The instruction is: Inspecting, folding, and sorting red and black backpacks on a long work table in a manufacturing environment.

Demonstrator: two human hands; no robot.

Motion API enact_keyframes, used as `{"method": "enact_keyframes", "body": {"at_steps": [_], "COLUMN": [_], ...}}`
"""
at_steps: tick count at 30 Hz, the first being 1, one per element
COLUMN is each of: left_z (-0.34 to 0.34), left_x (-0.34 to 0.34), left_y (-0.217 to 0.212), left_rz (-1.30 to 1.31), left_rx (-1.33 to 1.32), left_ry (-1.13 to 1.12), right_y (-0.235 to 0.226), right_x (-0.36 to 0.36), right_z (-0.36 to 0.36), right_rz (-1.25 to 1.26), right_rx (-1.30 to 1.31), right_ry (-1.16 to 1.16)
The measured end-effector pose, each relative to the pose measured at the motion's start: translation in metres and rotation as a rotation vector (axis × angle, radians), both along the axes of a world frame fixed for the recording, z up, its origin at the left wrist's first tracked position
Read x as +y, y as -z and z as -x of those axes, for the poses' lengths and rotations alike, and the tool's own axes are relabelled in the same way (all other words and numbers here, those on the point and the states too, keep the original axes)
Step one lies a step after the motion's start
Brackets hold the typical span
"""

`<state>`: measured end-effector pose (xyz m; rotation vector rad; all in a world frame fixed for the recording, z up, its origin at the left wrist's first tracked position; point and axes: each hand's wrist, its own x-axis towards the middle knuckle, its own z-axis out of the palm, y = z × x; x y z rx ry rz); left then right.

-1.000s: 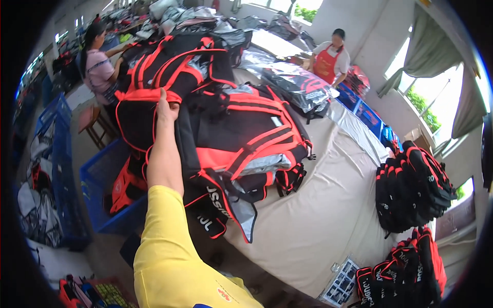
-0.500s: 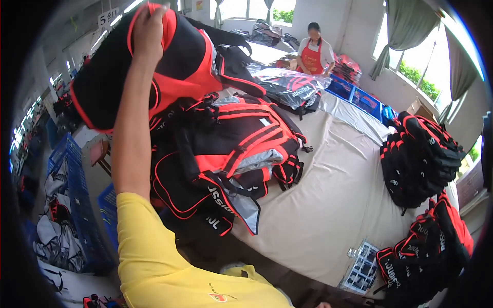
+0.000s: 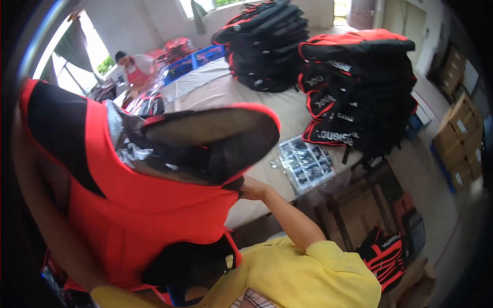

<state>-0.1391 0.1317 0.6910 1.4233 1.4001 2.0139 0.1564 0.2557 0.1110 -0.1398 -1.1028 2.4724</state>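
Note:
A red and black backpack (image 3: 154, 205) is held up close in front of me. Its opening faces up, showing a shiny silver lining (image 3: 131, 146) and a flap with a dark see-through mesh panel (image 3: 215, 133). At the bag's raised upper left end is my left hand (image 3: 19, 120), dim at the picture's rim, its fingers mostly hidden; the forearm runs up along the bag's left side. My right hand (image 3: 252, 188) is closed on the bag's right edge, just below the flap's hinge end, its fingertips partly behind the fabric.
On the cloth-covered table (image 3: 205, 84) rise a tall stack of black bags (image 3: 267, 49) and a stack of black and red backpacks (image 3: 359, 92). A clear packet of dark pieces (image 3: 308, 164) lies at the near edge. Cartons (image 3: 459, 138) stand right; a person in a red apron (image 3: 137, 77) works far left.
My view has swung to the right. The backpack, earlier lifted by my left hand over the pile, is now nearer with its opening showing, and my right hand has come up onto its edge.

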Motion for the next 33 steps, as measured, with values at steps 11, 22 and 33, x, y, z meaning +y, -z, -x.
{"method": "enact_keyframes", "body": {"at_steps": [11, 22, 33], "left_z": [0.000, 0.191, -0.059], "left_x": [0.155, 0.002, -0.007], "left_y": [0.046, 0.265, 0.664], "left_rz": [0.319, 0.873, 0.940], "left_rx": [0.005, 0.560, 0.913], "left_ry": [0.407, -0.188, -0.242], "right_y": [-0.042, -0.106, -0.053], "right_x": [0.003, -0.126, -0.017], "right_z": [-0.186, -0.107, -0.031], "right_rz": [-0.132, -1.044, -1.643], "right_rx": [0.063, -0.083, -0.972], "right_ry": [1.025, 0.285, 0.456]}}
